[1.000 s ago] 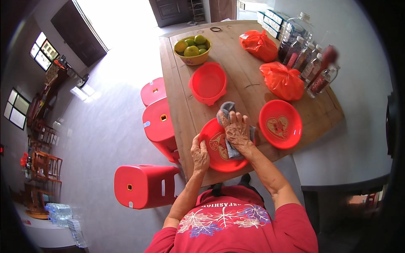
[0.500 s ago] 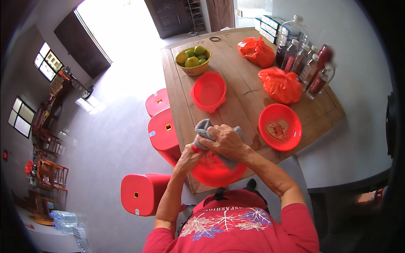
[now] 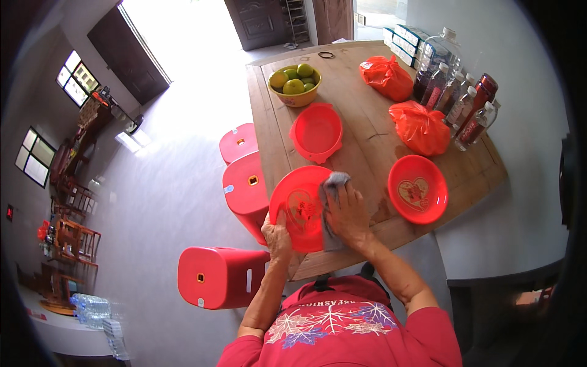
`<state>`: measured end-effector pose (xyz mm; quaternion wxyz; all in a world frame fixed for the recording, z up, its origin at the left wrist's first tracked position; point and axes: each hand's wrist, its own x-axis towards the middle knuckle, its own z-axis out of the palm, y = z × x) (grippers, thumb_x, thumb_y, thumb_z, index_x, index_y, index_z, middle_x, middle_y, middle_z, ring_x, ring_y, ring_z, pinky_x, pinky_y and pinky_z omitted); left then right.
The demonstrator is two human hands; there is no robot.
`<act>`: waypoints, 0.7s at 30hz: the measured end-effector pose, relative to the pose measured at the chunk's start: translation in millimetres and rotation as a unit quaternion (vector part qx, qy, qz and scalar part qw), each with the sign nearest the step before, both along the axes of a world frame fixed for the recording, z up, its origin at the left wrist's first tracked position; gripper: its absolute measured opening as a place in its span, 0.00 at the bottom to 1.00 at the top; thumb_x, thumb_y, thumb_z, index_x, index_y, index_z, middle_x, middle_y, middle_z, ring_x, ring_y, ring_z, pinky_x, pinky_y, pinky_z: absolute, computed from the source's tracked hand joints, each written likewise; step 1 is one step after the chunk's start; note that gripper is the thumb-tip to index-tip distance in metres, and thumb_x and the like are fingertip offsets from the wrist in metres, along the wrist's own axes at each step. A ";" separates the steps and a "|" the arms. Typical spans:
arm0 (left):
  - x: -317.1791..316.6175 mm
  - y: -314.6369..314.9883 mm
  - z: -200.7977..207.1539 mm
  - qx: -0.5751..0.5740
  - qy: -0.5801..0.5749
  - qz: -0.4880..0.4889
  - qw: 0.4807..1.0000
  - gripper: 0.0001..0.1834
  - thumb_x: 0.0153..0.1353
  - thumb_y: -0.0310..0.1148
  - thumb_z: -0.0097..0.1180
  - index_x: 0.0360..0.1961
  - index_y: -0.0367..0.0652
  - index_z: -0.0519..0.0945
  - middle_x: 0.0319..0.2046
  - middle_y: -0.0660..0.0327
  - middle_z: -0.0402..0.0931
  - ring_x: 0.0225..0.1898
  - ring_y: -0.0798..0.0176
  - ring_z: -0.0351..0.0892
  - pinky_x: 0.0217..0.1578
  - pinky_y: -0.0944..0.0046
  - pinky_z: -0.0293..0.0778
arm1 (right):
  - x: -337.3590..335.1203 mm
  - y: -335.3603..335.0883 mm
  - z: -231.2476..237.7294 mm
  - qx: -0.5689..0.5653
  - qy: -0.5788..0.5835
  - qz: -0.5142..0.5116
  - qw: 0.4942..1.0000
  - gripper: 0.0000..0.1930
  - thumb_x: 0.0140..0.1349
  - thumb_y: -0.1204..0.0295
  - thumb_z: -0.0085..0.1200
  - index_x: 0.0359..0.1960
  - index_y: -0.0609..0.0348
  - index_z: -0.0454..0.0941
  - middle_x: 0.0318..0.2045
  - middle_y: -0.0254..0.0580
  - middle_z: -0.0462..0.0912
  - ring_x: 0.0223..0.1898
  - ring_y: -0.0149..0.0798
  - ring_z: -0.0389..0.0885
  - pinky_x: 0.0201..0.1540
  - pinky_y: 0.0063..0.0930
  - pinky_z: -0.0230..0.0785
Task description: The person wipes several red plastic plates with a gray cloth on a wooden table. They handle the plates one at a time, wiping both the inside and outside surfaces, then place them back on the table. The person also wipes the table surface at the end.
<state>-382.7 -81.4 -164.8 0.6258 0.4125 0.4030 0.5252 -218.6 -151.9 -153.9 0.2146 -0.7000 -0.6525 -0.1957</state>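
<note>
My left hand [image 3: 278, 240] grips the near left rim of a round red plastic plate [image 3: 299, 211], tilted up at the table's near left corner. A printed design shows at its middle. On the plate's right side, my right hand [image 3: 347, 214] presses a grey cloth [image 3: 330, 235] against the rim, fingers wrapped over it. Part of that rim is hidden by the cloth. To the right, a second red plate [image 3: 418, 189] with a heart print lies on the wooden table [image 3: 361, 147]. Beyond the held plate stands a red plastic basin [image 3: 317, 133] with small handles.
A yellow bowl of green fruit [image 3: 295, 85] stands farther back. Two tied red plastic bags [image 3: 419, 127] and several bottles [image 3: 472, 126] line the right side, with stacked boxes [image 3: 406, 44] behind. Red stools [image 3: 214, 276] stand along the table's left side.
The red plate has been raised and turned so its printed face shows. My right hand and the cloth moved from near my left hand to the plate's right rim.
</note>
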 end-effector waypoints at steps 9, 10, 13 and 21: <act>12.5 -6.1 0.1 -0.007 -0.005 -0.029 1.000 0.16 0.67 0.37 0.50 0.50 0.37 0.75 0.45 0.64 0.76 0.45 0.72 0.72 0.47 0.70 0.68 | -47.4 -9.8 3.1 0.021 0.128 0.236 0.963 0.21 0.56 0.72 0.47 0.53 0.65 0.72 0.52 0.60 0.65 0.52 0.56 0.68 0.53 0.48 0.65; 13.3 -7.3 5.5 -0.015 -0.021 -0.034 0.999 0.16 0.67 0.37 0.49 0.50 0.37 0.75 0.45 0.64 0.76 0.45 0.72 0.72 0.48 0.71 0.67 | -47.1 -0.9 3.5 -0.007 0.186 0.233 0.954 0.21 0.57 0.74 0.44 0.54 0.63 0.71 0.53 0.60 0.65 0.54 0.57 0.68 0.55 0.50 0.63; 11.1 -8.0 15.6 -0.028 -0.028 -0.034 0.999 0.17 0.68 0.37 0.49 0.51 0.38 0.75 0.45 0.64 0.76 0.46 0.71 0.72 0.49 0.70 0.67 | -34.6 25.7 10.0 0.065 0.099 0.212 0.970 0.21 0.57 0.72 0.45 0.53 0.62 0.72 0.54 0.58 0.67 0.55 0.56 0.67 0.54 0.47 0.64; 5.0 -17.0 27.9 -0.057 -0.062 0.033 0.996 0.20 0.68 0.40 0.49 0.53 0.37 0.72 0.46 0.60 0.76 0.44 0.69 0.75 0.46 0.67 0.71 | -8.2 7.5 0.9 -0.013 0.015 0.023 1.000 0.24 0.53 0.65 0.54 0.53 0.59 0.72 0.55 0.58 0.66 0.54 0.54 0.67 0.50 0.43 0.59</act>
